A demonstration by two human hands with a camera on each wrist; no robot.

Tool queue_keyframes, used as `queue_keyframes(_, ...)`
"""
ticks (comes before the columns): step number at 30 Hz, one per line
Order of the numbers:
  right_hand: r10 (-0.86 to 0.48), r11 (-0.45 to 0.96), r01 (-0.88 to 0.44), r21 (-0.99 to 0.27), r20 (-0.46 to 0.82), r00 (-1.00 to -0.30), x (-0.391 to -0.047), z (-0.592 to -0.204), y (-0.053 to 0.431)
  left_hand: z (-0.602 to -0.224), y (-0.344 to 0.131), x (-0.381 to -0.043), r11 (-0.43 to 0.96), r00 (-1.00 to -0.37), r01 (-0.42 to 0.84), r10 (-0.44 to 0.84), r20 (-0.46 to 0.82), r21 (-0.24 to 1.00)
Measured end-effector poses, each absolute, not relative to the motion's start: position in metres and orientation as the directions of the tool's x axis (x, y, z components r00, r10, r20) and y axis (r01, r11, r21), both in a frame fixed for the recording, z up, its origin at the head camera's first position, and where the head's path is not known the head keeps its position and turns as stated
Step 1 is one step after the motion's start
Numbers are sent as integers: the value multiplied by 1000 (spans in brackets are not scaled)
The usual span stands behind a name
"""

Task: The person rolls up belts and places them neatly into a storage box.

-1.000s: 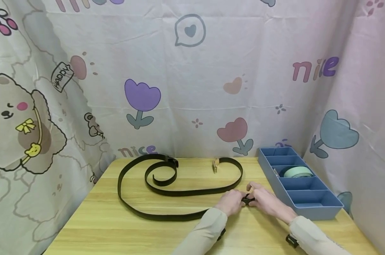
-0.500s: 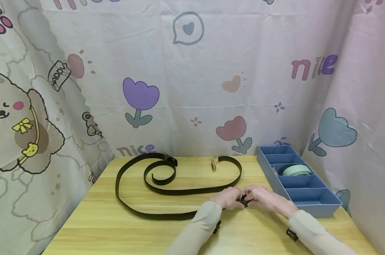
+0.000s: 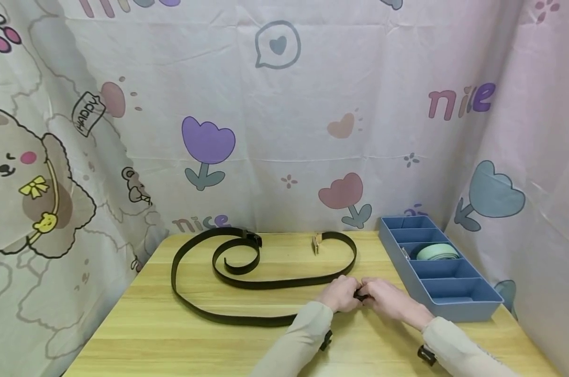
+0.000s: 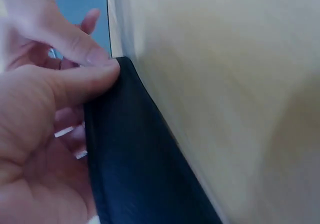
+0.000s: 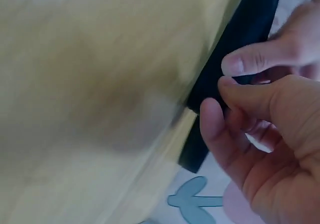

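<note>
A black belt (image 3: 246,320) curves along the left of the table from its dark buckle (image 3: 254,239) toward my hands. My left hand (image 3: 339,294) pinches it near its free end, thumb on the flat face, as the left wrist view shows of the belt (image 4: 135,159). My right hand (image 3: 390,299) meets it there, fingertips at the end of the belt (image 5: 235,49); the fingers hide most of that end. A second black belt (image 3: 284,284) lies behind, one end in a loose spiral, the other bearing a gold-coloured buckle (image 3: 316,244).
At the right of the wooden table (image 3: 171,348) stands a blue divided box (image 3: 468,313), close to my right hand. One compartment holds a rolled mint-green belt (image 3: 437,252). A patterned curtain (image 3: 265,131) hangs behind the table.
My hands have shifted slightly left and closer together. The dark looped belt end seen between them is now mostly covered by fingers. The other belt and the box stay put.
</note>
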State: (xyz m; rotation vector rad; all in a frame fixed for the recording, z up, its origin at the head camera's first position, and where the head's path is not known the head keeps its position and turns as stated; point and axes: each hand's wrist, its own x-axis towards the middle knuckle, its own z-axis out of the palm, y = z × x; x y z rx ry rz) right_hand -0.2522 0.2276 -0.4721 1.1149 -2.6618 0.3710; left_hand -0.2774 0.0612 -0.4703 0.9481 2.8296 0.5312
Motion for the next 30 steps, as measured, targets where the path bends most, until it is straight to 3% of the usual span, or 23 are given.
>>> queue_keyframes(9,-785,542,-824,-162,251,-566,-265,-469,240,-472,47,-288,637,-669,678,741,-51,367)
queue_keyframes(15,-829,482,-858,-176,226,-512,-269,-464,243,-471,53,-288,701,-735,638,677,-17,318)
queue_keyframes(19,-810,522,-840,-149,221,-543,-265,-463,238,-471,56,-284,743,-788,588,616,17,321)
queue_keyframes(23,-751,598,-778,-194,204,-628,-257,-464,231,-473,58,-281,749,-813,563,579,69,350)
queue_keyframes(26,-737,608,-761,-227,196,-647,-254,-464,230,-475,57,-282,742,-807,572,585,78,349)
queue_keyframes(30,-776,563,-797,-218,193,-601,-256,-465,235,-475,54,-284,705,-750,626,662,10,333)
